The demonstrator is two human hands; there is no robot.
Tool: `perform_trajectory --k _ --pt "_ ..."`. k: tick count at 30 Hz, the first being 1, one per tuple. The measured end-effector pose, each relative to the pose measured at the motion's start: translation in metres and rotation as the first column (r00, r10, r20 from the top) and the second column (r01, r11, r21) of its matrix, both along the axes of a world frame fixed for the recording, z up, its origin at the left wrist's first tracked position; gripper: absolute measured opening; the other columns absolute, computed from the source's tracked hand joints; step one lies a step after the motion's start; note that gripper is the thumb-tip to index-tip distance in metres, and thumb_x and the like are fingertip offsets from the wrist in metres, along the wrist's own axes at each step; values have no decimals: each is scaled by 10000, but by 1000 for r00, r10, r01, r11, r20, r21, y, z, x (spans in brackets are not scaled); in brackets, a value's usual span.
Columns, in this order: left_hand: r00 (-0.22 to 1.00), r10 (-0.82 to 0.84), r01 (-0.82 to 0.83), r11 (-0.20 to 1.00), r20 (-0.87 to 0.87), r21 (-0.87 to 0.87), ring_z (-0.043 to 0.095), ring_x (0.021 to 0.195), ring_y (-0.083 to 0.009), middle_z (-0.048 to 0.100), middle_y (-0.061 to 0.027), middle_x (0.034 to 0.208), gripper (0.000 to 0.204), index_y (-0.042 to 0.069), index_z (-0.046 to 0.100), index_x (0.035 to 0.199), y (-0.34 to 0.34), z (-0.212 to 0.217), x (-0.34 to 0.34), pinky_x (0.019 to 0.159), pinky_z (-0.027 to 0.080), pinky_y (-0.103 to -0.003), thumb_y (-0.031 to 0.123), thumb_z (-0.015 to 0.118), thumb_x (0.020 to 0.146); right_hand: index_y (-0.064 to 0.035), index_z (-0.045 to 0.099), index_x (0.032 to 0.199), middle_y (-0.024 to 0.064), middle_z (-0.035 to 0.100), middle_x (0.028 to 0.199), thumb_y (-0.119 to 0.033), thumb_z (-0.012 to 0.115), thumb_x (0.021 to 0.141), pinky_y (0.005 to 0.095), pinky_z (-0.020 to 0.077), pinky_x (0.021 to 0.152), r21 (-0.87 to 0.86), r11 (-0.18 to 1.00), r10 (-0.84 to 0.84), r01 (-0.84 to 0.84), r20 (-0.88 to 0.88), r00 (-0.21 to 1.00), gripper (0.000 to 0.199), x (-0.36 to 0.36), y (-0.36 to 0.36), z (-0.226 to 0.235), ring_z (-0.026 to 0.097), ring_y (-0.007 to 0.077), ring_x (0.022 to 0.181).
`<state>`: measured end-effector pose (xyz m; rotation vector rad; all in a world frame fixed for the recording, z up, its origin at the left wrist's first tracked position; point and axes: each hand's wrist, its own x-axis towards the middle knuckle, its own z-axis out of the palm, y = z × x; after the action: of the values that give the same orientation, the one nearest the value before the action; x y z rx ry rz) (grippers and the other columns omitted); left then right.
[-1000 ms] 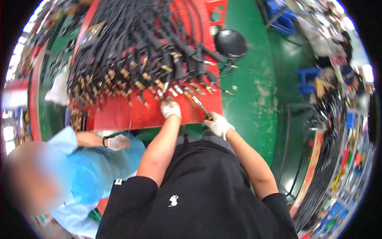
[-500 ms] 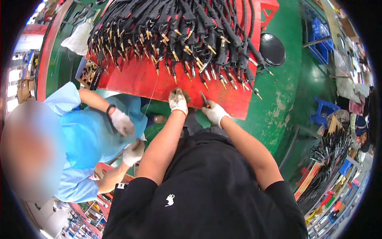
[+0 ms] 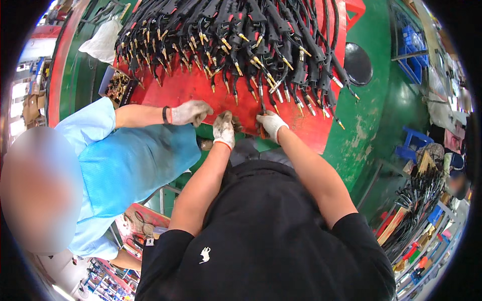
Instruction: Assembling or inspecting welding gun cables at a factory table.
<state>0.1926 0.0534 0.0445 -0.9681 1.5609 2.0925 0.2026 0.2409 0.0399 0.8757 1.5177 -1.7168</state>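
Observation:
Black welding torches (image 3: pixel 251 20) with brass-coloured and silvery tips lie in a thick heap on the red table (image 3: pixel 181 93). At the table's near edge my left hand (image 3: pixel 224 129), in a soiled white glove, is closed with curled fingers; whatever it holds is hidden. Just right of it my gloved right hand (image 3: pixel 271 124) grips a hand tool (image 3: pixel 262 131) with an orange handle, possibly pliers. The tool's dark front points away from me, close to the nearest torch tips.
A co-worker in a blue apron (image 3: pixel 135 160) stands at left, a gloved hand (image 3: pixel 192 112) reaching over the table edge near my left hand. Behind it sits a box of small brass parts (image 3: pixel 116 88). A round black stool (image 3: pixel 358 64) stands right of the table.
My right hand has turned the tool to point straighter forward at the torch tips. The co-worker's hand has moved up to the table edge beside my left hand. The view has shifted slightly.

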Motion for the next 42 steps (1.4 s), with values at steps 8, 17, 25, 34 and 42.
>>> perform_trajectory --k 8,17,25,34,42 --pt "983 -181 181 983 -3 15 606 664 -217 604 -98 873 263 62 579 1162 18 9 -19 579 557 -368 242 553 971 -43 578 1170 232 675 925 -312 587 932 451 511 767 634 771 259 -64 -221 940 360 25 -12 18 666 386 885" --pt "813 -582 557 790 -28 -257 575 695 -144 616 -32 853 398 87 639 1165 62 41 -85 602 514 -304 395 620 915 -36 560 1188 258 662 1039 -306 546 935 492 494 870 660 743 373 -114 -266 889 370 19 -3 25 631 436 1000" --pt "863 -505 482 825 -2 -294 599 690 -163 631 -25 821 348 95 658 983 92 24 -105 593 517 -322 439 632 931 -40 568 1144 252 658 1040 -285 574 932 483 500 849 664 748 296 -1 -333 895 324 23 3 43 626 436 997" --pt "865 -492 453 685 97 -570 609 686 -226 610 -87 761 443 62 617 861 109 13 -116 649 522 -376 492 554 949 -37 530 1208 275 652 1100 -290 505 944 508 492 910 696 684 418 -219 -128 899 366 -3 10 78 634 440 1034" --pt "920 -387 306 798 -53 -519 616 649 -263 641 -177 723 569 -7 651 801 121 -39 -115 627 477 -405 489 436 979 12 537 1162 293 656 1072 -265 516 937 479 481 917 528 829 311 -182 -167 936 357 5 21 96 608 456 1071"
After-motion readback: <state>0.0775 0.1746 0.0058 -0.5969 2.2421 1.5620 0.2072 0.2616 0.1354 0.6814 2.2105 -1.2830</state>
